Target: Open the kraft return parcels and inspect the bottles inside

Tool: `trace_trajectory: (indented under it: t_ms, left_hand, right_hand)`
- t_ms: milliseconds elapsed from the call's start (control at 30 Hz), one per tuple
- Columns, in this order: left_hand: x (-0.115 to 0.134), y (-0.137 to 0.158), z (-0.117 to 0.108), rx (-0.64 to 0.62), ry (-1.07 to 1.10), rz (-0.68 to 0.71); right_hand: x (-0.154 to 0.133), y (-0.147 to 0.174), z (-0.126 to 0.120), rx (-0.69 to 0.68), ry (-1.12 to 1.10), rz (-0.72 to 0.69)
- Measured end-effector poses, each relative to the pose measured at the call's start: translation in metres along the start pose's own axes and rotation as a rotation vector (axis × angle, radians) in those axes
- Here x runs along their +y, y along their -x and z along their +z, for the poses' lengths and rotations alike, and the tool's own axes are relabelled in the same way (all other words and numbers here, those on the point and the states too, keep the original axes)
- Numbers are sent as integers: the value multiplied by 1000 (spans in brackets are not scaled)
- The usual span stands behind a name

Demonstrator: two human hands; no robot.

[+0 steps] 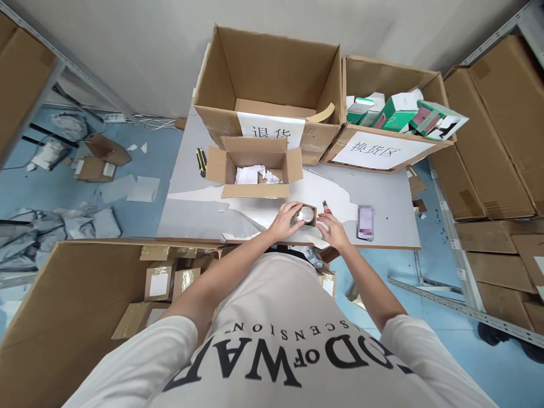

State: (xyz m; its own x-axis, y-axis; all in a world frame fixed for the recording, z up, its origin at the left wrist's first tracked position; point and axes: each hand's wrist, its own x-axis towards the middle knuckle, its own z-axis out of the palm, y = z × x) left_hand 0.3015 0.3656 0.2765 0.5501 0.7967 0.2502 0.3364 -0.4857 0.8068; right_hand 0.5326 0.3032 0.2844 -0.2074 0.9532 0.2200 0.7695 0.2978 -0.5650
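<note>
Near the table's front edge stands a small open box (314, 221) with a round, pale-topped container (305, 213) inside it. My left hand (285, 221) grips the box from its left side, fingers over the far edge and thumb along the near one. Just right of the box is my right hand (332, 230), its thumb and fingers apart and nothing visible between them. Beyond its fingertips lies a red and black utility knife (326, 207). Behind the small box, an open cardboard carton (256, 191) contains crumpled white paper (250, 174).
Two large cartons line the back: one with tall walls (276, 68), another (352, 133) holding several green-and-white boxes (397, 109). A yellow-black cutter (201, 162) lies left; a phone (365, 222) lies right. Below the table's front edge, a big carton (85, 294) holds several parcels.
</note>
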Motion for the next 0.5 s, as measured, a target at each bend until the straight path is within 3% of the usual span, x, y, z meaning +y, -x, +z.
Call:
trace_trajectory:
  t_ms: [133,300,367,500]
  left_hand:
    - [-8,2,5,-17,33,-6]
    - [-13,-9,5,-57,24,-77]
    - [-13,-14,5,-90,33,-70]
    - [-13,-19,6,-106,76,-38]
  right_hand:
    - [-13,6,-1,-52,202,-37]
    - [-50,-21,-38,50,421,19]
    - [-63,-40,-48,-85,436,-90]
    - [-71,-76,-48,-548,477,-325]
